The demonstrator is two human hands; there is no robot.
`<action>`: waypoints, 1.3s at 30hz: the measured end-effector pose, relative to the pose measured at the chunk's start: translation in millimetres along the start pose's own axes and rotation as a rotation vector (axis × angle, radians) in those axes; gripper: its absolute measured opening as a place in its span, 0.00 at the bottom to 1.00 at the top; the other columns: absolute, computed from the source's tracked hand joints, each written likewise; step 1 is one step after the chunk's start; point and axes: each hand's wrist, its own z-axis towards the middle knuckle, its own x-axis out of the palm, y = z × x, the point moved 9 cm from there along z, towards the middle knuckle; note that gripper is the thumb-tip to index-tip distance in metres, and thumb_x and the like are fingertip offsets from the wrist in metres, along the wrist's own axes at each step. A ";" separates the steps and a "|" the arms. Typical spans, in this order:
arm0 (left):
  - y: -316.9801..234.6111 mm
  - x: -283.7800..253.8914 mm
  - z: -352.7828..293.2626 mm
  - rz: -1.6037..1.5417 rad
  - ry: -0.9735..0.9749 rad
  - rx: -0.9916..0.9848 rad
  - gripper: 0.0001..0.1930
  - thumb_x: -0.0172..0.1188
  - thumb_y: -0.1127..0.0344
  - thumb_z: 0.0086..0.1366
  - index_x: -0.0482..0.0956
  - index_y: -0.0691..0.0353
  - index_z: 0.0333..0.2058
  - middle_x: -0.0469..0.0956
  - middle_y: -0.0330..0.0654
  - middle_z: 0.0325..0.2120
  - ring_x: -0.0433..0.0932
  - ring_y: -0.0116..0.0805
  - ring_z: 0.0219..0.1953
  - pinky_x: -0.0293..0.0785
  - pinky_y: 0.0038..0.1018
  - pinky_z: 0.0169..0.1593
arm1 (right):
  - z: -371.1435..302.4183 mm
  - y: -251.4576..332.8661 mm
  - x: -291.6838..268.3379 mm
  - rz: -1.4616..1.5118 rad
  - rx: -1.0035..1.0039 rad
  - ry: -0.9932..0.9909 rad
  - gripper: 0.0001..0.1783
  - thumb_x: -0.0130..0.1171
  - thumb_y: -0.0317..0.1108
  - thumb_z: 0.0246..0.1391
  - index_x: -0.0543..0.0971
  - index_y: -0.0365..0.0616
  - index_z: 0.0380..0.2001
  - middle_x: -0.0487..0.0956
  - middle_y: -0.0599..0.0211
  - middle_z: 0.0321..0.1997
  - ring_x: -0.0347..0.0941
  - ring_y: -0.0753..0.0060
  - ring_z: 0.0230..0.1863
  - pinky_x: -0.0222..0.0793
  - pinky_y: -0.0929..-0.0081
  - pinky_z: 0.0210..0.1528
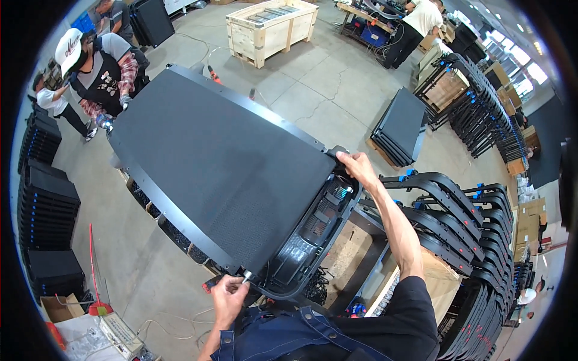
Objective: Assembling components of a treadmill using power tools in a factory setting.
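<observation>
A treadmill deck [198, 138] with a black running belt and dark metal side rails lies slantwise in front of me. At its near left corner my left hand [229, 297] is closed, thumb and fingers pinching by a short silver metal rod [247, 275] that sticks out beside the belt. My right hand [359, 169] grips the black corner piece [338, 150] at the near right end of the belt; its fingers are partly hidden. Between the hands, the motor bay [310, 225] is uncovered, with dark parts and a circuit board inside its black frame.
A co-worker [96, 78] in a white cap handles the deck's far left end. Stacked black treadmill frames [451, 222] crowd my right side. A wooden crate [271, 30] and a pile of black panels [399, 126] stand beyond. A red-handled broom [96, 289] is at left.
</observation>
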 end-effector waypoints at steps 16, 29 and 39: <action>-21.0 37.4 2.8 0.489 0.025 0.244 0.08 0.68 0.71 0.60 0.78 0.64 0.33 0.81 0.49 0.24 0.83 0.44 0.26 0.78 0.34 0.31 | 4.0 -64.5 -3.1 0.145 -0.008 -0.355 0.28 0.66 0.56 0.57 0.85 0.37 0.27 0.78 0.69 0.19 0.70 0.80 0.21 0.66 0.76 0.26; -16.8 48.3 20.8 0.796 0.087 0.227 0.13 0.71 0.62 0.60 0.81 0.62 0.39 0.83 0.44 0.24 0.82 0.44 0.25 0.76 0.37 0.31 | -48.7 -66.1 -8.3 0.331 -0.324 -0.634 0.23 0.63 0.51 0.63 0.80 0.38 0.37 0.79 0.70 0.27 0.72 0.80 0.27 0.69 0.77 0.33; -32.0 81.7 33.1 1.216 0.273 0.296 0.13 0.69 0.57 0.61 0.81 0.62 0.32 0.83 0.53 0.26 0.84 0.56 0.30 0.77 0.46 0.34 | -322.7 -332.2 235.7 -0.108 0.474 -0.079 0.10 0.65 0.36 0.52 0.83 0.39 0.33 0.82 0.44 0.32 0.80 0.39 0.39 0.75 0.49 0.40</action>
